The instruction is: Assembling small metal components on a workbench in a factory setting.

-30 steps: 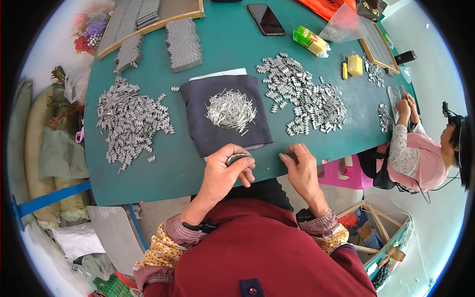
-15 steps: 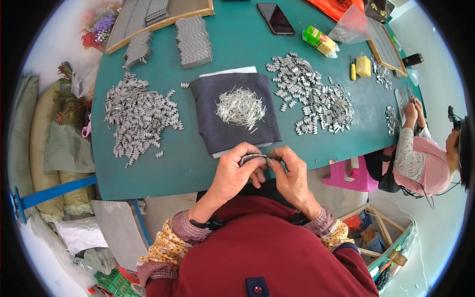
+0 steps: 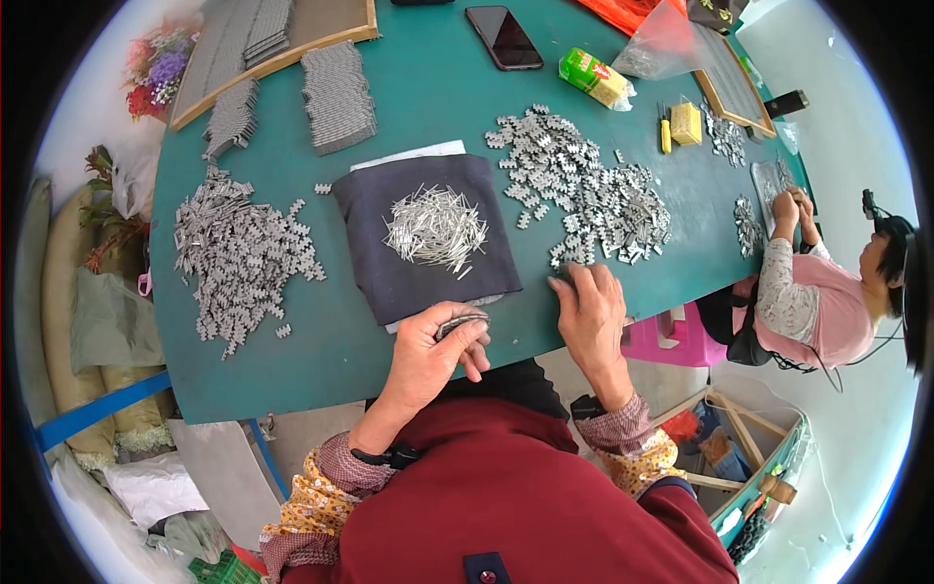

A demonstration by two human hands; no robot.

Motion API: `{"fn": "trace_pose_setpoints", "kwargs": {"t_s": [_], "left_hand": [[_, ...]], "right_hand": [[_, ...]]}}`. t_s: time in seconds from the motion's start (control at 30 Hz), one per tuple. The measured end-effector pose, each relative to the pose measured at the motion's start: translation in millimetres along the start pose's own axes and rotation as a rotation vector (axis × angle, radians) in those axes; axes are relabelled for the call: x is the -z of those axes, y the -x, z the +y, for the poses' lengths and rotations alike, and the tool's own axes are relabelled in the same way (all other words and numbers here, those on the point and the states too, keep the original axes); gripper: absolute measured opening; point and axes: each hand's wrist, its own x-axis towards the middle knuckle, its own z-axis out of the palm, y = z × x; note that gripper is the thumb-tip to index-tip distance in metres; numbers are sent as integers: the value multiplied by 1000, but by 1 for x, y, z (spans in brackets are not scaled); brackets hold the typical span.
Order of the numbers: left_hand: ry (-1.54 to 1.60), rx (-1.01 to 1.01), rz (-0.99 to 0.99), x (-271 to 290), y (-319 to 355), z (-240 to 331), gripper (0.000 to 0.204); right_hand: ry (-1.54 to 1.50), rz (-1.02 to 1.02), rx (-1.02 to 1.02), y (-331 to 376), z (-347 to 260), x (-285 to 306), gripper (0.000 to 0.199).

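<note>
My left hand (image 3: pixel 430 348) is closed around a short, dark, curved strip of metal (image 3: pixel 461 322), over the near edge of a dark folded cloth. Its fingers hide much of the strip. My right hand (image 3: pixel 593 316) is at the near edge of the right-hand pile of small grey toothed metal pieces (image 3: pixel 623 209). Thumb and forefinger are close together there, and whatever lies between them is too small to make out. Between the piles, the dark cloth (image 3: pixel 365 219) carries a heap of thin silvery pins (image 3: pixel 438 229).
Another pile of grey pieces (image 3: pixel 248 258) lies at left. Stacked grey strips (image 3: pixel 338 97) and a wood-framed tray (image 3: pixel 311 44) stand behind it. A phone (image 3: pixel 503 37), green-yellow packet (image 3: pixel 595 78), yellow block (image 3: pixel 686 124) and screwdriver (image 3: pixel 664 134) lie farther back. A co-worker (image 3: pixel 817 302) sits at right.
My right hand has left the strip and moved right to the pile of grey pieces. The left hand keeps the strip. The whole view has shifted, so the table appears farther left.
</note>
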Motion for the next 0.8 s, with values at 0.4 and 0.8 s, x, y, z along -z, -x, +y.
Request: {"fn": "trace_pose_setpoints", "kwargs": {"t_s": [0.4,0.8], "left_hand": [[87,9,25,-4,1,5,13],[93,-40,79,-3,11,12,12]], "right_hand": [[-443,-131,-212,-8,-22,5,5],[-689,-197,-39,11,-69,0,7]]}}
